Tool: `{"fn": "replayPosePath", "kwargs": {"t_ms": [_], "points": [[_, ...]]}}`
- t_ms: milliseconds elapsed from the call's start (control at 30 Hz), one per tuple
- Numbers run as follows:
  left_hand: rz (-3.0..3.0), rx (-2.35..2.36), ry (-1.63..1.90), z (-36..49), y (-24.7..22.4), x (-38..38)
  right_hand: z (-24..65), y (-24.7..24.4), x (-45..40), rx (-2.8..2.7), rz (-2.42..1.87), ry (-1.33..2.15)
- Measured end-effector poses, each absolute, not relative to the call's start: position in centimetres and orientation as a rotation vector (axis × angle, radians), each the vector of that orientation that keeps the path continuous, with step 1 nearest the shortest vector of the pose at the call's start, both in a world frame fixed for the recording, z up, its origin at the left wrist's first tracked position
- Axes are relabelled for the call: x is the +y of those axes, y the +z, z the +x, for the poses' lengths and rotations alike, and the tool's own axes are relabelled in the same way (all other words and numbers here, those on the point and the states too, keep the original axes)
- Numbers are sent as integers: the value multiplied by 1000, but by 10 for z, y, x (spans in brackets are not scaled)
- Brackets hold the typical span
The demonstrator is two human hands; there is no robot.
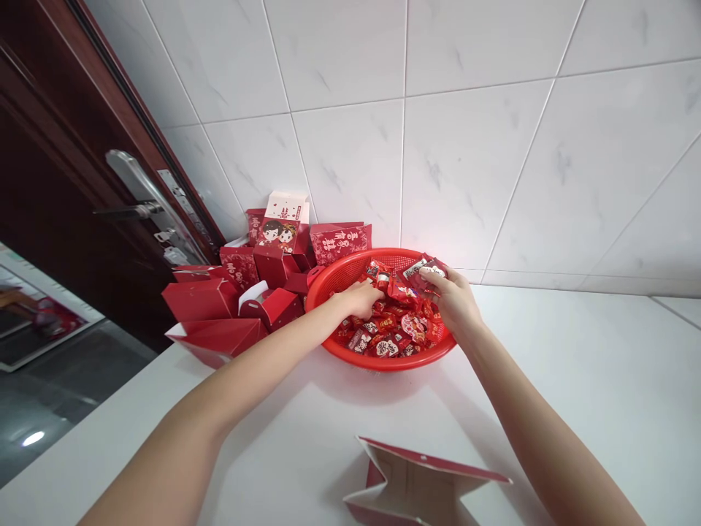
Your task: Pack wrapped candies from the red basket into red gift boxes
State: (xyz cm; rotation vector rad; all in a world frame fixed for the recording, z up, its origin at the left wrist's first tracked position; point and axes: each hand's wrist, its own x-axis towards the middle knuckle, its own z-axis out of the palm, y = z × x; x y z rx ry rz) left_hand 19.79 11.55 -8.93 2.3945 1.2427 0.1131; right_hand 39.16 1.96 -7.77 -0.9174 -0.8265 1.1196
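Observation:
A red plastic basket [383, 363] on the white table holds many wrapped candies [386, 346] in red, white and dark wrappers. Over its right side, my right hand [453, 296] grips several candy packets [426, 273] between thumb and fingers. My left hand [362, 298] reaches into the left part of the basket, its fingers closed at a red-wrapped piece [382, 281]. Nearer to me, between my forearms, an open red paper box [421, 486] stands with its pale inside showing.
Several red boxes [285, 267], some with printed figures or white characters, crowd the table left of the basket. Behind is a tiled wall [350, 168]. At the left is a dark door [71, 146] with a metal handle [153, 197], beside the table [591, 387].

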Motion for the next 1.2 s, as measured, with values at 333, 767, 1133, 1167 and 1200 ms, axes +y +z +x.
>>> {"fn": "replayPosePath", "kwargs": {"t_ms": [333,767,1133,1167,1200], "points": [[2767,1454,-245,215,-70,100,390,-74,16,-812,-925,1124],[2115,1467,532,204,-61,103,389,-74,18,-761,-909,1106],[1970,1187,927,206,-65,106,389,-71,16,-787,-922,1168],[2001,1185,959,207,-66,106,389,-70,15,-802,-924,1187],[2033,1179,988,208,-67,107,389,-70,14,-820,-924,1208]]}}
